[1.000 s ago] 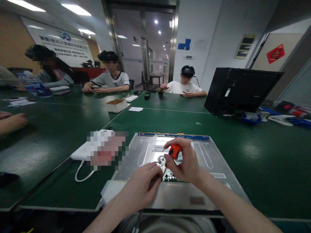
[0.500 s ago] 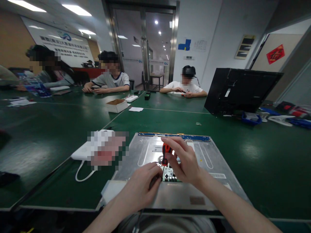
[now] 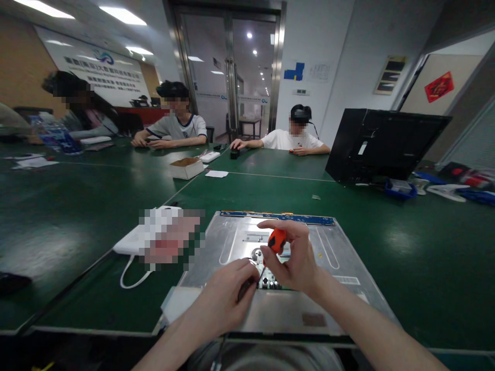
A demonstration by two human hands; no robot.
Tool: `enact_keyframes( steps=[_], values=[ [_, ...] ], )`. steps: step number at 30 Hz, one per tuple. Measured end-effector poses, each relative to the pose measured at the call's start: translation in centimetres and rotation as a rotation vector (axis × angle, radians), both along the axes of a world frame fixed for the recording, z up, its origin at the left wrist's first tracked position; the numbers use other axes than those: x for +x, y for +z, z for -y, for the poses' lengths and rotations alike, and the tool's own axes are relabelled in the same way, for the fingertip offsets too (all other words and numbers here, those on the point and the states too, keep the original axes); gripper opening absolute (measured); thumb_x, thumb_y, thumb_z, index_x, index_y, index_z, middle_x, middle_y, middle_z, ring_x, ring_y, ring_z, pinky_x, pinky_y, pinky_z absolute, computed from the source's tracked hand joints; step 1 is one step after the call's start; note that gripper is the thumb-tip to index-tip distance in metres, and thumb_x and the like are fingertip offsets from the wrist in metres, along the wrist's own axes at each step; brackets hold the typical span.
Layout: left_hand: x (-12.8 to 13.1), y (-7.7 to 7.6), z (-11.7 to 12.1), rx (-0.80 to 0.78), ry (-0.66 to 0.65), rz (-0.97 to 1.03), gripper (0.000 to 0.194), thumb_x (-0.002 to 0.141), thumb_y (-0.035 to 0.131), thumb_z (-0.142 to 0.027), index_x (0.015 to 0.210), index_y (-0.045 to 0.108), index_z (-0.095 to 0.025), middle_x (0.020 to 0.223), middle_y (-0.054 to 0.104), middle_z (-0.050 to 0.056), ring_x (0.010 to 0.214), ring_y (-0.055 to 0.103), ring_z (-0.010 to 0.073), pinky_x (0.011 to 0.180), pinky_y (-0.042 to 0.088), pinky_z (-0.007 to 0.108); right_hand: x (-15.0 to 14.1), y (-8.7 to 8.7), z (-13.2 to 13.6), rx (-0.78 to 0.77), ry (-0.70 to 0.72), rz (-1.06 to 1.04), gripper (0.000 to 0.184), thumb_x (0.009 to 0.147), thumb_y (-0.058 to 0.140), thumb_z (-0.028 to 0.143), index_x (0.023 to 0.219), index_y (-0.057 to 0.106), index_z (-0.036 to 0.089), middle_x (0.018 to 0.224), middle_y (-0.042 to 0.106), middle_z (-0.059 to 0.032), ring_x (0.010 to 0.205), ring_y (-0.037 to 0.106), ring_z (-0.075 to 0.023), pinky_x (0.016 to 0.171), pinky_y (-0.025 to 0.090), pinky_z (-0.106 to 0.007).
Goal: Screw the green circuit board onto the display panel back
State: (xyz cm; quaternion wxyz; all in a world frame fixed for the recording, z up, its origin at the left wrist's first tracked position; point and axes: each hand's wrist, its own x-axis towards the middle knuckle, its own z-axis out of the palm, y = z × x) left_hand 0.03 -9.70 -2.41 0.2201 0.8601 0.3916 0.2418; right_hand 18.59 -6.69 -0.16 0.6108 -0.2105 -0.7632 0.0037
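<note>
My right hand (image 3: 296, 255) grips a screwdriver (image 3: 277, 240) by its red and black handle, which leans to the right. Its thin shaft runs down to the left, towards the green circuit board (image 3: 269, 278). Beside the board, my left hand (image 3: 235, 288) has its fingers curled, with the fingertips near the screwdriver's shaft. Something dark shows under those fingers, but I cannot make out what they hold. Both hands are over a flat silver metal panel (image 3: 286, 314) lying on the table. A blue circuit strip (image 3: 277, 218) runs along the panel's far edge. My hands partly cover the green board.
A white power bank (image 3: 129, 242) with a cable lies left of the panel, partly blurred out. Farther off are an open box (image 3: 186, 169) and a black monitor (image 3: 381, 147) at the right. Several people sit across the green table (image 3: 421, 278).
The screwdriver handle has tilted over to the right, and my right fingers have shifted with it. My left hand stays put. Across the table, a person has reached out to a small black object.
</note>
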Motion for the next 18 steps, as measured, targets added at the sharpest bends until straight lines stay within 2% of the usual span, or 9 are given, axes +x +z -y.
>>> enact_keyframes(
  steps=[5, 9, 13, 16, 18],
  values=[
    [0.00, -0.10, 0.01, 0.003, -0.017, 0.014, 0.019, 0.091, 0.046, -0.014, 0.091, 0.063, -0.021, 0.091, 0.067, 0.006, 0.084, 0.062, 0.0213, 0.073, 0.047, 0.030, 0.45, 0.28, 0.01, -0.001, -0.007, 0.079, 0.040, 0.097, 0.055, 0.019, 0.135, 0.044, 0.024, 0.116, 0.067, -0.0118, 0.071, 0.064, -0.0139, 0.055, 0.056, -0.025],
    [-0.04, -0.36, -0.04, 0.019, -0.030, 0.020, 0.017, 0.090, 0.044, -0.014, 0.089, 0.060, -0.021, 0.092, 0.066, 0.006, 0.083, 0.061, 0.0214, 0.070, 0.044, 0.030, 0.65, 0.49, 0.12, -0.017, -0.027, 0.119, 0.039, 0.099, 0.051, 0.019, 0.137, 0.050, 0.026, 0.121, 0.062, -0.0112, 0.075, 0.066, -0.0141, 0.054, 0.058, -0.025],
    [-0.05, -0.52, -0.07, 0.030, -0.027, 0.017, 0.015, 0.087, 0.045, -0.012, 0.087, 0.057, -0.021, 0.090, 0.065, 0.005, 0.081, 0.059, 0.0211, 0.069, 0.042, 0.030, 0.71, 0.73, 0.20, -0.012, -0.003, 0.145, 0.041, 0.100, 0.046, 0.015, 0.139, 0.049, 0.024, 0.125, 0.064, -0.0134, 0.086, 0.070, -0.0169, 0.058, 0.060, -0.025],
    [-0.01, -0.43, -0.02, 0.034, -0.022, 0.014, 0.014, 0.087, 0.046, -0.012, 0.086, 0.056, -0.021, 0.089, 0.064, 0.004, 0.079, 0.058, 0.0203, 0.067, 0.040, 0.030, 0.62, 0.62, 0.04, -0.012, 0.053, 0.114, 0.039, 0.099, 0.052, 0.017, 0.137, 0.046, 0.022, 0.124, 0.067, -0.0156, 0.081, 0.070, -0.0161, 0.057, 0.059, -0.026],
    [0.01, -0.33, 0.04, 0.037, -0.013, 0.014, 0.013, 0.086, 0.047, -0.011, 0.085, 0.056, -0.021, 0.087, 0.064, 0.004, 0.078, 0.058, 0.0201, 0.066, 0.039, 0.029, 0.45, 0.34, -0.12, -0.005, 0.065, 0.059, 0.041, 0.096, 0.060, 0.021, 0.133, 0.043, 0.023, 0.118, 0.069, -0.0132, 0.072, 0.068, -0.0139, 0.055, 0.058, -0.025]
  ],
)
